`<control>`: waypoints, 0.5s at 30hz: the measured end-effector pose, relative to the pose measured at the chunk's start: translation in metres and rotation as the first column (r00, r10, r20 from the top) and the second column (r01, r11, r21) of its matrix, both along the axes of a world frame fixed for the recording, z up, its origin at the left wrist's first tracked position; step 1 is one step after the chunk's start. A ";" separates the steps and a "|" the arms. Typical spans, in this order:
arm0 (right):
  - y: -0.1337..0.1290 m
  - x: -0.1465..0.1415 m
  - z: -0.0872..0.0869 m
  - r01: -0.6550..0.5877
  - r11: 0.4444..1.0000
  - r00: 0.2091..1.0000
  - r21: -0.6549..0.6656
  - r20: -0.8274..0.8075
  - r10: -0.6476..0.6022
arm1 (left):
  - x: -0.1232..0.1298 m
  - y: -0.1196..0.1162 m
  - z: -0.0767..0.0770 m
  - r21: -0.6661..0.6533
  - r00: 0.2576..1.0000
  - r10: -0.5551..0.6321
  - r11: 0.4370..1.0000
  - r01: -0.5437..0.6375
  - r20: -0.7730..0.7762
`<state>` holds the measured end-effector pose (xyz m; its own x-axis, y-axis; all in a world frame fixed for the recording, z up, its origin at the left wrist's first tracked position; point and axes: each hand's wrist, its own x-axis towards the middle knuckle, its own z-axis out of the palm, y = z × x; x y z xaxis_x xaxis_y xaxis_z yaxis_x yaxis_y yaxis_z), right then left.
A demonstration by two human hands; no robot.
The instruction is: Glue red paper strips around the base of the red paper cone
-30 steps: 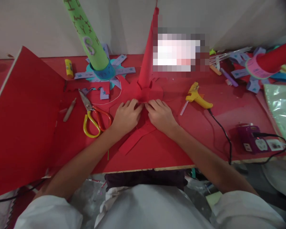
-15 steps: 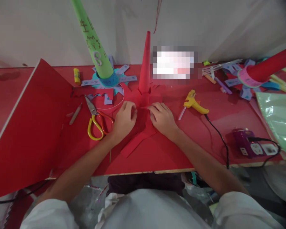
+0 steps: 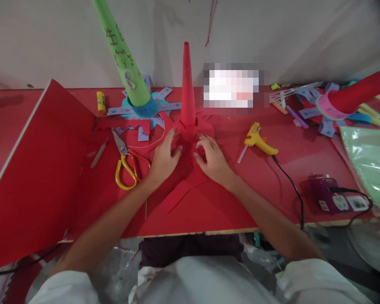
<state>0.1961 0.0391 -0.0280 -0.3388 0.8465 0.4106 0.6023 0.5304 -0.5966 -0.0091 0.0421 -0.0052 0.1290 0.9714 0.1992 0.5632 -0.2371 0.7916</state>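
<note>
A tall red paper cone (image 3: 188, 86) stands upright on a red paper base (image 3: 205, 126) in the middle of the table. My left hand (image 3: 167, 157) is at the base's left front, thumb and fingers apart. Opposite it, my right hand (image 3: 211, 158) curves round the right front, its thumb also apart from the fingers. Both sets of fingertips reach the base's front edge; whether they press on it is unclear. A flat red paper strip (image 3: 177, 196) lies in front of the hands.
Scissors (image 3: 125, 160) lie left of my hands. A yellow glue gun (image 3: 259, 140) with a black cord is on the right, near a purple power adapter (image 3: 329, 193). A green cone (image 3: 126, 63) stands behind left; a red board (image 3: 44, 169) rises at far left.
The red cone has shifted left and stands straighter. My fingers have spread from their pinch at the front of the cone's base, and the thumbs have moved toward me.
</note>
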 end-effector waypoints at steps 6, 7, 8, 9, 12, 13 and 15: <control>0.006 0.007 -0.002 0.007 1.000 0.997 -0.006 -0.080 -0.007 | 0.003 -0.003 -0.001 0.070 0.998 0.007 0.998 -0.002 -0.063; 0.008 0.008 -0.003 -0.002 1.000 0.997 -0.016 -0.080 0.000 | 0.003 -0.004 -0.002 0.077 0.998 0.006 0.997 -0.001 -0.066; 0.010 0.010 -0.003 -0.012 0.999 0.997 -0.031 -0.073 0.010 | 0.004 -0.004 -0.002 0.081 0.998 0.004 0.997 0.001 -0.064; 0.012 0.011 -0.004 -0.021 0.999 0.998 -0.048 -0.058 0.018 | 0.004 -0.003 -0.002 0.080 0.998 0.000 0.997 0.005 -0.058; 0.015 0.014 -0.005 -0.011 0.996 1.000 -0.088 0.028 0.013 | 0.003 -0.001 -0.002 0.089 0.998 -0.009 0.996 0.015 -0.063; 0.016 0.014 -0.006 0.004 0.996 0.998 -0.092 0.063 0.002 | 0.003 0.000 -0.003 0.100 0.997 -0.006 0.995 0.014 -0.082; 0.015 0.013 -0.006 0.028 0.996 0.991 -0.087 0.132 -0.017 | 0.001 0.002 -0.004 0.127 0.991 0.014 0.992 0.003 -0.131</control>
